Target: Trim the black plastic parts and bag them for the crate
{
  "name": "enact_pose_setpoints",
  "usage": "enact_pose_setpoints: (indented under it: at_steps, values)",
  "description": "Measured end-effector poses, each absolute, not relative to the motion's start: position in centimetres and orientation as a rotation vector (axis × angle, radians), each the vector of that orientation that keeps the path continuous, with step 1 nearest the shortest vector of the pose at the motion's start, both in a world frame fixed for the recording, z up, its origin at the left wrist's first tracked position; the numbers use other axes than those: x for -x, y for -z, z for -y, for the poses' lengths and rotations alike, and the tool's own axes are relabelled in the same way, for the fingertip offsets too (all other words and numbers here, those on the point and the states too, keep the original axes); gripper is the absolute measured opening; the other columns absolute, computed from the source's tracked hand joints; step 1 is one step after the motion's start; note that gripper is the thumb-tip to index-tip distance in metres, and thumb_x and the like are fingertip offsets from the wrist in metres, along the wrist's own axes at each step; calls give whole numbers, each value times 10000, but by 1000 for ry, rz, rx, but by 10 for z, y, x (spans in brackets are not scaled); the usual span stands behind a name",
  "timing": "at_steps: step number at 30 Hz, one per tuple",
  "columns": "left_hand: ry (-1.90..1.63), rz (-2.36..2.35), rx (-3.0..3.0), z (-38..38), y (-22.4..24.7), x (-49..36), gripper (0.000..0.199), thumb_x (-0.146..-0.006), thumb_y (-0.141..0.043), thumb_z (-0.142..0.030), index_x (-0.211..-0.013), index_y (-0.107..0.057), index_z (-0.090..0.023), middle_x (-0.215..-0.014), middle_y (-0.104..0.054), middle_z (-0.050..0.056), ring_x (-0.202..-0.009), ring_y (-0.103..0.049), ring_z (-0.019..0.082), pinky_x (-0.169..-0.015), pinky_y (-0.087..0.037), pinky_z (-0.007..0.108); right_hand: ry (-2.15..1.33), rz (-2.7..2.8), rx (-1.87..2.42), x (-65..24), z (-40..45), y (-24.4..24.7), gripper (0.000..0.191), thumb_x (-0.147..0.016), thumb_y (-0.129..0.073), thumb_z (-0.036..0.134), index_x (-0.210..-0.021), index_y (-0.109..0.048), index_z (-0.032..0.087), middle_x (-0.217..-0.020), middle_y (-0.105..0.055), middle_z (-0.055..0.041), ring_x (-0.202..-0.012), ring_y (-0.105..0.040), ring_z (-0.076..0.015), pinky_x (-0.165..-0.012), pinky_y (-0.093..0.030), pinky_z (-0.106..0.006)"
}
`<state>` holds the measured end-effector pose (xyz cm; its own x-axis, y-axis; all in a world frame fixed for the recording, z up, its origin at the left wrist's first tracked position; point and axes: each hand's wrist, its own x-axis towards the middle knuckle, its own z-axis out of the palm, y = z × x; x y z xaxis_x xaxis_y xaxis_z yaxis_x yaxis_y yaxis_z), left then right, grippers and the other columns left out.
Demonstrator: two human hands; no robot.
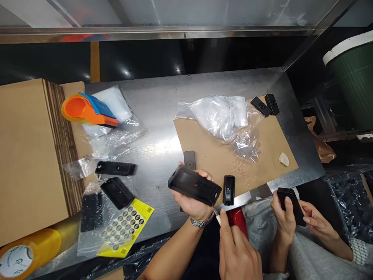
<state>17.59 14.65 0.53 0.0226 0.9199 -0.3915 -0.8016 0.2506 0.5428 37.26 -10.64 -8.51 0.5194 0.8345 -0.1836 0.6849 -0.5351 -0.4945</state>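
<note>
My left hand (192, 208), with a metal watch at its wrist, holds up a long black plastic housing (194, 185), its hollow side toward me. My right hand (239, 251) grips a thin trimming tool (218, 218) with a white handle and a metal tip. That tip is at the housing's lower right end; whether it touches is hard to see. Just right of the housing, a smaller black shell (229, 189) lies on the cardboard sheet (274, 144). Behind my left fingers is a dark grey part (189, 159) with a round mark.
At right, a co-worker's hands (287, 217) hold another black housing (291, 204). Plastic bags (221, 116), two black parts (265, 105) and a cream piece (283, 159) lie on the cardboard. Left are a tape dispenser (87, 111), black shells (117, 192), yellow stickers (128, 229) and stacked cardboard (23, 155).
</note>
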Motion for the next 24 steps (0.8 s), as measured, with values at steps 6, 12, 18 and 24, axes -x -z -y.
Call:
enact_pose_setpoints:
  at_steps: [6,12,18,24]
  values:
    - [-1361,-796,-218,-143,-6,-176,499,-755,-269,-621,-1109,-487,-345,-656,-568,17,-576,-480,151,-541,-410,263,-585,1171,2315,-370,99,77,520,-915,-24,212,-1283,-327,419,-1126,-569,5,-1155,-455,-213,-981,-361,-518]
    - [-1351,-803,-239,-140,-6,-178,482,-776,-275,-586,-1098,-511,-316,-655,-582,22,-584,-499,153,-554,-425,271,-660,1034,2253,-375,91,73,498,-923,-58,270,-1198,-455,393,-1073,-582,-19,-1158,-451,-208,-907,-462,-438]
    - [-1291,-828,-230,-137,-9,-179,480,-777,-290,-584,-1121,-499,-323,-660,-586,13,-590,-516,145,-562,-433,259,-670,974,2263,-369,87,71,504,-924,-69,275,-1164,-496,396,-1089,-578,-16,-1134,-474,-210,-915,-457,-440]
    - [-1065,-930,-160,-138,-11,-179,508,-771,-338,-583,-1137,-495,-267,-670,-572,7,-567,-518,128,-522,-428,233,-470,1253,2175,-401,32,52,446,-909,-161,368,-1111,-559,369,-831,-621,-42,-955,-583,-219,-643,-568,-350]
